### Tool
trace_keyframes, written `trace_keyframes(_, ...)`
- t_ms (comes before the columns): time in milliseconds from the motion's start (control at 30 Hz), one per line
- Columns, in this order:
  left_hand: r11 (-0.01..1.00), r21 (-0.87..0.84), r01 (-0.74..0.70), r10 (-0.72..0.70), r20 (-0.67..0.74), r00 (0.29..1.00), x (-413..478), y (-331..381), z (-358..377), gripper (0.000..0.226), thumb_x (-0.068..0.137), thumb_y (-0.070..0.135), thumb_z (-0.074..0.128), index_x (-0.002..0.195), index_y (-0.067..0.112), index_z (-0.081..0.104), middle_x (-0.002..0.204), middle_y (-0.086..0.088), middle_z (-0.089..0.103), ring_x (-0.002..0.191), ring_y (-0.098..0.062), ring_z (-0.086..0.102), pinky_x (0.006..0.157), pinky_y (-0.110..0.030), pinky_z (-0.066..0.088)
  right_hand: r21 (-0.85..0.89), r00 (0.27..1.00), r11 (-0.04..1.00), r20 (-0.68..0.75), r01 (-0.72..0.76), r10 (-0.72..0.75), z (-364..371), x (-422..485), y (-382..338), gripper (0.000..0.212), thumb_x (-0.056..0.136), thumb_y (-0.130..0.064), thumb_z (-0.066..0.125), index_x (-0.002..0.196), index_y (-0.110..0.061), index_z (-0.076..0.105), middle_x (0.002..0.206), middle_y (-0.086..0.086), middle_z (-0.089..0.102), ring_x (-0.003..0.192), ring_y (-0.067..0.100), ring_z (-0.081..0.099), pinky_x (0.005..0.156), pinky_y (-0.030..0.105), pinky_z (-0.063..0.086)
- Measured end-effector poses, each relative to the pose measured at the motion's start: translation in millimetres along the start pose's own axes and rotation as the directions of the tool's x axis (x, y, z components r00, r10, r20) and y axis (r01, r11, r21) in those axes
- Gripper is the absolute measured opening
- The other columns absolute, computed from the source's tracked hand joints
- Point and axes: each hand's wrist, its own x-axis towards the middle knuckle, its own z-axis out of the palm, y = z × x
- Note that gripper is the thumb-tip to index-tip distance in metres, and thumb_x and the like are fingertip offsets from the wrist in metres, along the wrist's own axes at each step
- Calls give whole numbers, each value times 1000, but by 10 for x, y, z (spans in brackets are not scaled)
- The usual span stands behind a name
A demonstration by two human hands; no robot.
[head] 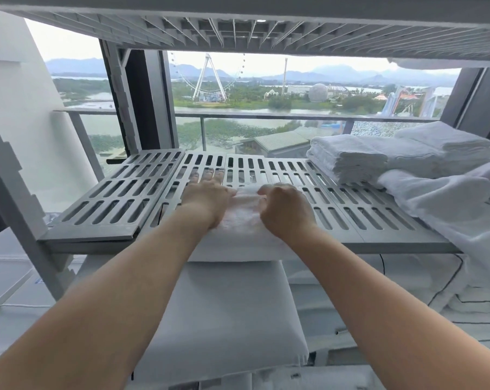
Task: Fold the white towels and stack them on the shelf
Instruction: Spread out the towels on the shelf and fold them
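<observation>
towel: folded towel sits front-middle on the slatted grey shelf, between the 2 hands, near end at or just over the front lip.
right hand: right hand has fingers curled onto the towel's right side, gripping it.
left hand: left hand is flat with fingers straight, pressing the towel's left edge; tips blurred over the slats.
axis: long axis looks front-to-back, far short end pointing at the window; hands hide the sides, so not certain.
step: seating the towel on the shelf. judgement: push it back level, keep both sides even so the folds don't open, square it to the slats.
stack: towel stack back right, well apart from the hands.
loose: loose towel draped unfolded just in front of the stack.
below: cushion under the shelf.
</observation>
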Motion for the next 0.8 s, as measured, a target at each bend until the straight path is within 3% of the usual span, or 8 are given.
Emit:
trace_keyframes(67, 997, -60, 49, -48, 32, 998, -5, 42, -38, 45, 87, -2, 42, 113, 25, 67, 135, -10, 58, 119, -31, 57, 102, -50, 47, 15, 980, 996, 183, -89, 85, 24, 42, 132, 40, 95, -22, 44, 133, -15, 56, 142, 10, 53, 137, 30, 43, 108, 39, 39)
trace_keyframes(100, 991, -108, 81, -79, 19, 997, -10, 61, -41, 34, 88, 2, 41, 99, 20, 67, 117, -8, 65, 102, -29, 62, 90, -46, 53, 4, 955, 996, 285, -91, 86, 58, 39, 163, 50, 99, -31, 41, 147, -17, 42, 158, 8, 35, 149, 28, 25, 118, 43, 27)
trace_keyframes(167, 984, -144, 101, -108, -41, 993, 3, 101, -17, 27, 95, 18, 40, 99, 17, 66, 107, -7, 68, 94, -28, 64, 84, -43, 55, -76, 918, 996, 392, -34, 62, 173, 7, 178, 66, 101, -47, 28, 160, -23, 11, 168, -1, 1, 154, 22, -7, 124, 48, 4)
trace_keyframes(233, 982, -166, 87, -102, -85, 991, 70, 120, 22, 36, 102, 35, 36, 113, 17, 64, 113, -9, 67, 101, -29, 64, 89, -42, 53, -150, 916, 988, 399, 34, 29, 263, -17, 172, 66, 100, -54, 18, 159, -29, 0, 166, -8, -9, 152, 21, -17, 123, 52, -3)
trace_keyframes(433, 873, -488, -16, 80, 111, 991, 298, 37, 119, 44, 104, 40, 40, 145, 25, 47, 147, -7, 52, 133, -25, 49, 111, -45, 38, -158, 908, 982, 418, 104, -29, 284, -20, 232, 55, 98, -56, 13, 150, -58, -5, 166, -12, -7, 152, 24, -17, 121, 56, -3)
trace_keyframes(567, 931, -366, 4, 84, 225, 971, 401, 30, 188, 51, 103, 45, 34, 150, 25, 39, 158, -4, 39, 143, -23, 37, 116, -43, 29, -146, 932, 984, 361, 102, -43, 318, -39, 316, 56, 96, -53, 16, 150, -58, 2, 166, -12, -4, 152, 20, -16, 122, 54, -3)
trace_keyframes(800, 965, -248, -85, 132, 181, 975, 449, 51, -5, 46, 97, 43, 44, 139, 23, 46, 143, -7, 54, 128, -28, 52, 103, -43, 43, -311, 930, 946, 367, 90, 31, 206, 84, 400, 62, 94, -46, 13, 153, -52, -1, 166, -3, -12, 152, 28, -17, 119, 60, -8)
